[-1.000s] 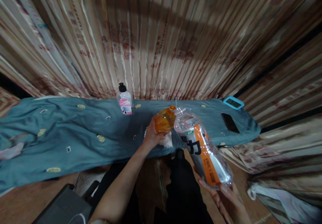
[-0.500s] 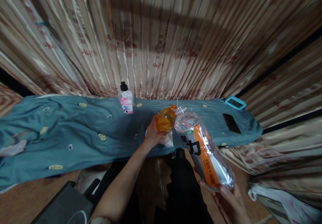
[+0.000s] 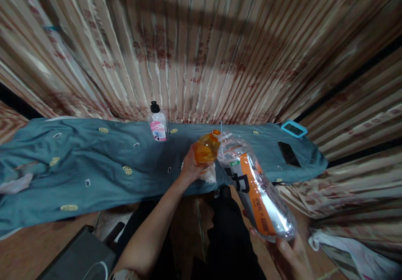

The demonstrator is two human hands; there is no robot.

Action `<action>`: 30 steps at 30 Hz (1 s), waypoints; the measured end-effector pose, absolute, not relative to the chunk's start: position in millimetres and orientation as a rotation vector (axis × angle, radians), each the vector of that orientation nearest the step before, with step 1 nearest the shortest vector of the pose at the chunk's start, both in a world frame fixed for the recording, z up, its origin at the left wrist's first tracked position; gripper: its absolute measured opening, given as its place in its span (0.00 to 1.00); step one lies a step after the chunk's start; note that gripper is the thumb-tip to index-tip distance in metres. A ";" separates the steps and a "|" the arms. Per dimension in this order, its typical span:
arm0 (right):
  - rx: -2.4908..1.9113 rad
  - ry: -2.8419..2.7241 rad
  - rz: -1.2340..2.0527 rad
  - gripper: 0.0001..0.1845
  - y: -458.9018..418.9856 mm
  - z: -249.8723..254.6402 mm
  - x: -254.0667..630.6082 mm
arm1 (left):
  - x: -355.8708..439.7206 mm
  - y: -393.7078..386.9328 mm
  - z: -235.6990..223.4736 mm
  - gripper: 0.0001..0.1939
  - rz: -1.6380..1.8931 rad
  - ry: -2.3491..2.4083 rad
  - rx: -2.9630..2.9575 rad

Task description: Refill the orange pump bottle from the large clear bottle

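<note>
Left hand (image 3: 190, 167) clasped the amber bottle (image 3: 206, 149), right hand (image 3: 289, 252) the clear bottle (image 3: 256, 190); black-capped bottle (image 3: 158, 125) stood left of the amber bottle, phone (image 3: 289, 154) right

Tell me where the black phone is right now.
In the head view, the phone lies toward the right on the teal cloth, just below the blue-framed clock.

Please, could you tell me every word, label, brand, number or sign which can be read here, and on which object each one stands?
"力", large and black, on the label of the large clear bottle; the character beside it looks like "魔", but is unclear.
Too small or blurred to read: the bottle's green mark and orange-stripe print, the pink label, the clock digits, the curtain characters, the bedcover patches.
</note>
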State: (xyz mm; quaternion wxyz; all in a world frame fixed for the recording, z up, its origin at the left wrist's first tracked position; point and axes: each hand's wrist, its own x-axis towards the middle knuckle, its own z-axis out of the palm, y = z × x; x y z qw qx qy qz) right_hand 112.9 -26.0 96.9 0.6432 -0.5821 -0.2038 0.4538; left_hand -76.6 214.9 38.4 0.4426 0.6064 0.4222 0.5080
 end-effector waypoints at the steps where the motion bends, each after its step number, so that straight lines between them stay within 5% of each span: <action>1: -1.320 -0.446 1.040 0.43 -26.7 96.7 112.3 | -76.6 214.9 38.3 0.40 1.260 1.051 1.504; 18: -1.315 -0.515 1.096 0.38 -28.9 102.6 111.5 | -74.6 214.7 37.2 0.40 1.275 1.043 1.472; 30: -1.369 -0.423 1.014 0.48 -26.1 111.0 97.0 | -75.4 214.1 41.5 0.37 1.276 1.062 1.425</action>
